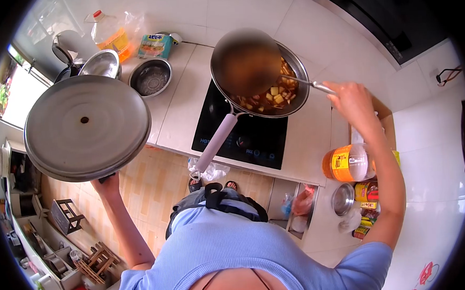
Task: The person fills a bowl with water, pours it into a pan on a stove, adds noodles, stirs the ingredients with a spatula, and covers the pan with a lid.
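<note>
My left hand (105,186) is below a large round grey lid (61,147), its fingers closed on a black piece at the lid's lower edge. The lid is held off to the left of the counter, with a dark spot at its centre. My right hand (353,104) grips the metal handle of a utensil (303,81) that reaches into a wok (296,107); its working end is hidden. Diced food (276,95) in brown sauce fills the wok, partly covered by a blurred round patch. The wok's pale lilac handle (217,142) points toward me.
Under the wok is a black induction cooker (264,150). Metal bowls (150,78), an oil bottle (111,36) and a green packet (155,45) stand at the back left. At right are a large orange-labelled jar (343,163), another metal bowl (343,199) and seasoning containers (366,192).
</note>
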### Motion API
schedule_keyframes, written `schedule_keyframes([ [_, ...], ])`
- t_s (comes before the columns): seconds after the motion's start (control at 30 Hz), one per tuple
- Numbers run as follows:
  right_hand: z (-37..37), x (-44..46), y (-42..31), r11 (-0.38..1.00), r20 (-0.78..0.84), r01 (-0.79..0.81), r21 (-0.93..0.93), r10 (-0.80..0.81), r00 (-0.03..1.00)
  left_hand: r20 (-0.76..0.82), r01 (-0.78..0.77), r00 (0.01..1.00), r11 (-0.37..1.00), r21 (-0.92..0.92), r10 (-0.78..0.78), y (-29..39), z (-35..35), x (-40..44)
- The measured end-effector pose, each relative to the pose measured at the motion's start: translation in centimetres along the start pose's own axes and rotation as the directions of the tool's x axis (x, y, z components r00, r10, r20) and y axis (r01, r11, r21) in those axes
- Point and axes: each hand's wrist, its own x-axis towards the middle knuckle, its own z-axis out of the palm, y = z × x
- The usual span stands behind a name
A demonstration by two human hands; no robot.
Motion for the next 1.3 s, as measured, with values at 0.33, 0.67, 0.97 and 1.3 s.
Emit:
schedule_keyframes([
  [0.33,-2.6,-0.1,0.2,0.773,0.400,-0.347,0.532,0.132,0.907,0.727,0.381,0.639,0.924,-0.017,-0.250,1.8,-5.8,4.2],
  [0.67,1.6,-0.6,3.7,0.770,0.267,-0.344,0.538,0.231,0.936,-0.091,-0.065,0.994,0.997,0.037,0.068,0.6,0.0,-1.1],
  [0.97,5.2,0.3,0.8,0.934,-0.289,0.297,-0.199,-0.345,0.893,-0.125,-0.071,0.989,0.995,0.067,0.079,0.5,0.6,-0.8],
  [1.3,2.8,0.7,5.0,0.991,-0.234,0.097,-0.096,-0.117,0.965,0.382,0.134,0.918,0.990,-0.050,-0.105,3.7,-7.1,2.7],
])
